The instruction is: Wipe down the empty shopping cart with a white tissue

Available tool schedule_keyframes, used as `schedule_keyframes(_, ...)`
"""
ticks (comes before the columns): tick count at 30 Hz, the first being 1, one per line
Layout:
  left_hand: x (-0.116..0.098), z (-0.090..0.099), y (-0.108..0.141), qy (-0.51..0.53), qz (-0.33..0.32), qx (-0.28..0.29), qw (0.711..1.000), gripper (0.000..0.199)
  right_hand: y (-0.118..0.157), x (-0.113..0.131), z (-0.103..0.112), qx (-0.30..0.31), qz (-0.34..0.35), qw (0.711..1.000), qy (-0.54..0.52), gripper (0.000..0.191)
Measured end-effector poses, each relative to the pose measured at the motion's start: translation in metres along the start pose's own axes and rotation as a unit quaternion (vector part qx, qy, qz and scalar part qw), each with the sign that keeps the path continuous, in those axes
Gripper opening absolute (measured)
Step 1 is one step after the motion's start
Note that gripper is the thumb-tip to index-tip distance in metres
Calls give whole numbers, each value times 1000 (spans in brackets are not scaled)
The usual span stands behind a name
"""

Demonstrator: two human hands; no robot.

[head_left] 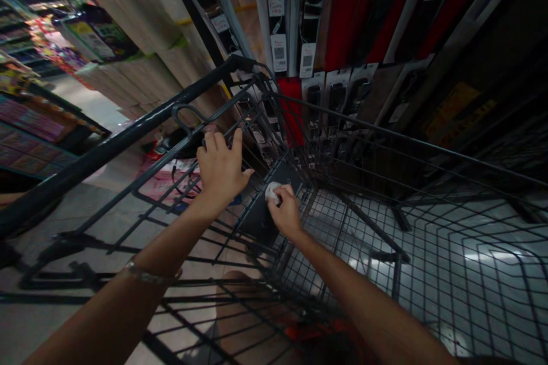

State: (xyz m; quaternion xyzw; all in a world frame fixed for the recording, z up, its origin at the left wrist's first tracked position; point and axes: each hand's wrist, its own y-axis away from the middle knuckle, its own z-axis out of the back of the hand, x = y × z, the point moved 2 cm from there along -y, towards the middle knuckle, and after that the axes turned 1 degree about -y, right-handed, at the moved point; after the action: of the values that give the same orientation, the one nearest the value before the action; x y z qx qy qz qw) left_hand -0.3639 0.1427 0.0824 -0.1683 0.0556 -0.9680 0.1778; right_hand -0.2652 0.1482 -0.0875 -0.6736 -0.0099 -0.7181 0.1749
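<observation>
A dark grey shopping cart (188, 162) of metal bars and wire fills the middle of the view. My left hand (222, 168) lies over the bars of its rear frame, palm down, with the fingers spread apart. My right hand (286, 211) pinches a crumpled white wipe (272, 191), which may be tissue or cloth. Wipe and fingers are at the dark flat panel (261, 219) of the cart's seat. The wipe's underside is hidden.
The thick handlebar (141, 117) slants across the left. Wire basket mesh (449, 251) spreads to the right. Racks of tagged, packaged goods (314, 91) stand beyond the cart. Stacked packages (141, 77) rise at upper left, and my leg (235, 319) shows through the wires.
</observation>
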Motion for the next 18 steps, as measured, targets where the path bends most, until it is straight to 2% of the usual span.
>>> schedule_keyframes(3, -1, -1, 0, -12, 4, 5, 1000, 96, 41, 7, -11, 78, 17, 997, -6, 18)
schedule_keyframes(6, -1, -1, -1, -22, 5, 6, 1000, 99, 76, 4, -17, 184, 26, 982, 25, 20)
schedule_keyframes(8, -2, -1, 0, -24, 4, 6, 1000, 99, 91, -2, -17, 251, 40, 966, 48, 19)
schedule_keyframes(10, -2, 0, 0, -22, 2, 6, 1000, 98, 96, -9, -13, 285, 45, 956, 57, 20)
schedule_keyframes(13, -3, 1, 0, -20, 2, 5, 1000, 97, 81, -13, -2, 244, 26, 967, 61, 19)
schedule_keyframes(18, -3, 2, 0, -19, 4, 2, 1000, 93, 21, 12, 16, 49, 16, 998, 39, 12)
